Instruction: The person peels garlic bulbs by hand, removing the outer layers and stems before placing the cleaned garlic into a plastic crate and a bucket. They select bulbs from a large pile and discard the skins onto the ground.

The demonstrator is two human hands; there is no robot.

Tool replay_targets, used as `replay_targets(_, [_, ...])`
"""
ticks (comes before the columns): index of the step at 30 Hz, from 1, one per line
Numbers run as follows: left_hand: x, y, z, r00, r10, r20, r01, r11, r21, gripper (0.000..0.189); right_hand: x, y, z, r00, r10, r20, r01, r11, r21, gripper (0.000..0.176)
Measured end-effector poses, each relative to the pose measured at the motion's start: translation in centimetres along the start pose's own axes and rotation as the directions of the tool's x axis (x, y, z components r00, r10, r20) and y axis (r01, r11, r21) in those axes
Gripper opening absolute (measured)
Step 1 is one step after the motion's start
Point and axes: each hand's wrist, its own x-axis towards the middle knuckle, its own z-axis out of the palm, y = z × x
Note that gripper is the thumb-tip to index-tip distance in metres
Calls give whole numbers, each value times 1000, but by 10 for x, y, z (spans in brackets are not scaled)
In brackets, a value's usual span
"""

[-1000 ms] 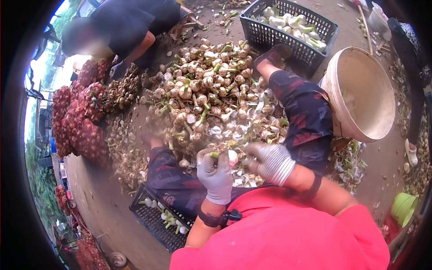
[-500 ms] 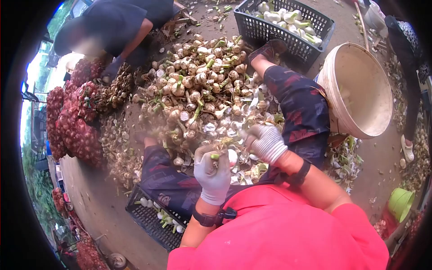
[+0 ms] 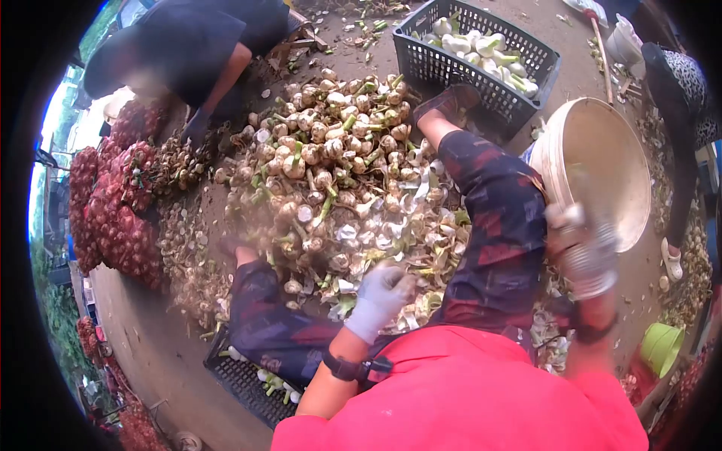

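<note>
My left hand (image 3: 385,292), in a pale glove, is closed between my legs above the loose peelings (image 3: 406,233); anything in its fingers is too small to make out. Smeared by motion, my right gloved hand (image 3: 583,252) is at the near rim of the large white bucket (image 3: 555,150), right of my leg. Its fingers are too blurred to read, and a pale blur shows in the bucket's mouth. In front of me lies a heap of untrimmed garlic bulbs (image 3: 323,143).
A dark crate (image 3: 481,69) of cleaned garlic stands beyond my foot; another crate (image 3: 248,387) is by my left leg. Red net sacks (image 3: 120,210) lie left, near a bending person (image 3: 188,52). Another person (image 3: 677,135) is far right, above a green bucket (image 3: 662,349).
My right hand has moved right, from between my legs to the white bucket. My left hand has shifted slightly right and turned. The white bulb and green stem piece beside it no longer show.
</note>
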Motion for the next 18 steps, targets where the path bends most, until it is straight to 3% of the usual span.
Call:
replay_targets(1, [16, -20, -2, 991, 19, -130, 1, 988, 154, 17, 16, 1, -33, 967, -225, 118, 226, 551, -803, 44])
replay_targets(2, [34, -37, -3, 965, 57, -257, 24, 954, 300, 15, 25, -10, -35, 951, -288, 117, 154, 112, -982, 44])
replay_targets(3, [54, -42, -5, 927, 89, -365, 70, 913, 402, 20, 33, -6, -36, 915, -380, 138, 150, 0, -989, 43])
replay_targets(4, [78, -49, -8, 918, 91, -386, 78, 913, 400, 34, 37, -4, -23, 914, -372, 159, 167, -10, -986, 43])
replay_targets(6, [129, -60, -8, 942, 68, -329, 92, 889, 449, 48, 37, 2, 19, 937, -348, -30, 153, 486, -861, 46])
replay_targets(7, [153, -67, 0, 958, 10, -288, 145, 848, 509, 48, 33, 6, 44, 975, -221, -15, 162, 756, -635, 52])
replay_targets(8, [178, -77, 7, 968, -42, -248, 181, 801, 571, 48, 31, 12, 69, 994, -105, 31, 109, 935, -338, 57])
replay_targets(10, [224, -105, 19, 944, -290, -157, 328, 786, 524, 52, 39, 22, 103, 908, -279, 312, 404, 778, -481, 56])
replay_targets(12, [246, -129, 37, 928, -305, -216, 374, 761, 531, 52, 52, 27, 127, 850, -255, 461, 482, 729, -486, 50])
replay_targets(14, [257, -125, 36, 902, -404, -149, 417, 734, 536, 49, 48, 44, 137, 857, -157, 491, 391, 819, -421, 44])
replay_targets(15, [254, -124, 30, 911, -402, -97, 398, 787, 473, 45, 48, 46, 141, 868, -78, 491, 305, 864, -401, 45])
replay_targets(16, [247, -134, 30, 932, -316, -176, 360, 858, 367, 47, 48, 48, 143, 881, -47, 472, 239, 904, -355, 43])
replay_targets(17, [232, -133, 22, 957, -259, -132, 262, 965, 10, 46, 42, 52, 142, 893, 119, 434, 13, 957, -290, 45])
replay_targets(18, [217, -130, 11, 977, -180, -118, 130, 930, -344, 46, 37, 55, 142, 869, 276, 411, -209, 957, -201, 46])
